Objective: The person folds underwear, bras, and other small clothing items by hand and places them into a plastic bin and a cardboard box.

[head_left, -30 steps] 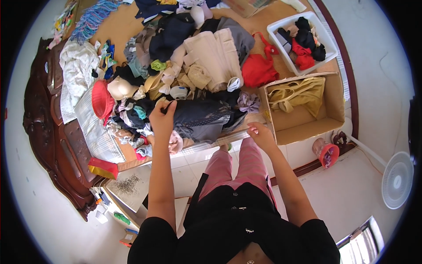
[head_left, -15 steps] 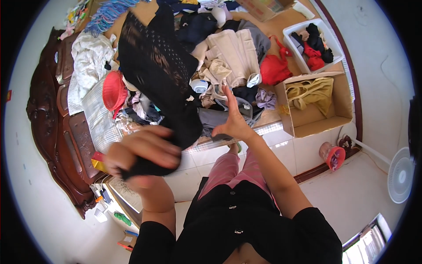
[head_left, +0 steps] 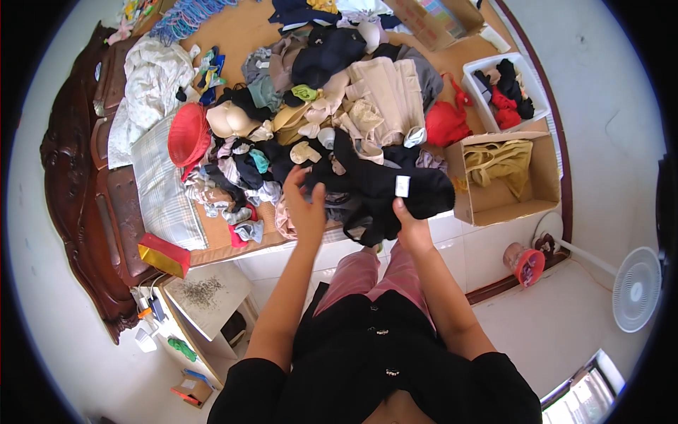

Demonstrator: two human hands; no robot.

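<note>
The right hand [head_left: 415, 232] is grasping a black, stretchy cloth garment [head_left: 427, 194] by its near edge, the fingers closing on the fabric with the thumb lying on top, just below a small white rectangular label [head_left: 402, 186]. The garment is hanging spread out over the near edge of the bed [head_left: 233, 25], its far end overlapping the heap of clothes and its right end almost reaching an open brown cardboard box [head_left: 549, 173]

Taking the black garment as the centre of the clock, the left hand [head_left: 304, 208] is hovering at nine o'clock with its fingers released and parted; whether the fingertips are brushing the dark cloth behind them, one cannot tell. At twelve, folded beige fabric garments [head_left: 385, 99] are lying on the heap, and at one a bright red cloth garment [head_left: 448, 124] is resting beside them. The cardboard box is standing near three o'clock, holding a mustard-yellow cloth piece [head_left: 512, 166]. Between one and two, a white plastic bin [head_left: 480, 102] is carrying black and red garments [head_left: 505, 99]. Between nine and ten, a red, round basket-like item [head_left: 188, 134] is sitting beside a beige moulded bra [head_left: 232, 120]
</note>
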